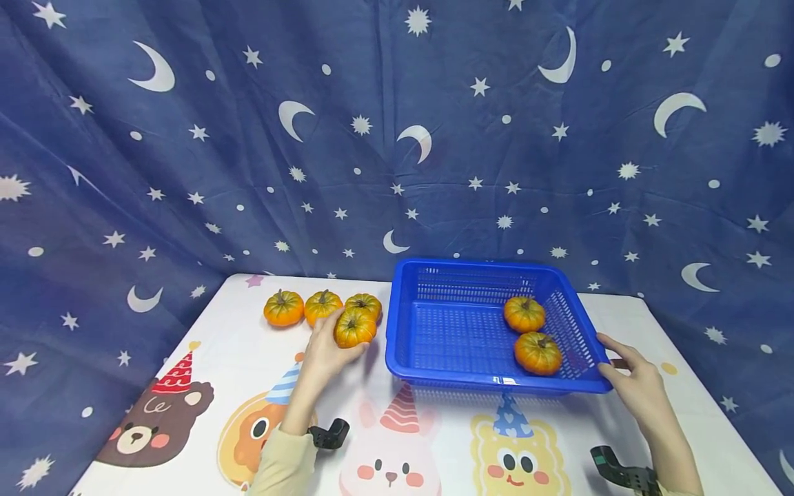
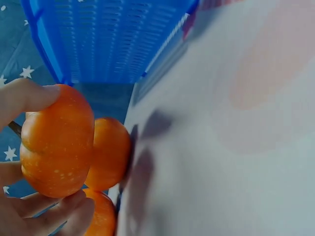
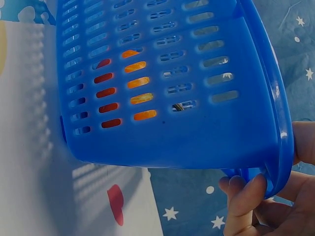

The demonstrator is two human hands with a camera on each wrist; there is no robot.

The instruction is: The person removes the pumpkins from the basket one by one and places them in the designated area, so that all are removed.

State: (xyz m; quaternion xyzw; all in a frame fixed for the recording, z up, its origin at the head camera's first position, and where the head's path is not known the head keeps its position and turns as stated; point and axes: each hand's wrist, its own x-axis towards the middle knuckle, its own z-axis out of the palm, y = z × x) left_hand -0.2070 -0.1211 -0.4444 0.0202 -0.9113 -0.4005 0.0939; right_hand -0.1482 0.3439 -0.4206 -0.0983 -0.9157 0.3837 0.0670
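Note:
My left hand (image 1: 329, 350) grips a small orange-green pumpkin (image 1: 355, 327), thumb on one side and fingers on the other. In the left wrist view this pumpkin (image 2: 59, 145) is clear of the table, its shadow on the cloth. Behind it three more pumpkins stand in a row: a left one (image 1: 283, 308), a middle one (image 1: 322, 304) and a right one (image 1: 364, 304), partly covered. My right hand (image 1: 642, 382) holds the right rim of a blue plastic basket (image 1: 490, 383), fingers curled under the edge. Inside, two pumpkins lie by the right wall, one far (image 1: 524, 315), one near (image 1: 537, 353).
A white tablecloth (image 1: 298, 358) printed with cartoon animals in party hats covers the table. A dark blue curtain (image 1: 347, 227) with moons and stars hangs right behind the table's back edge and along its sides.

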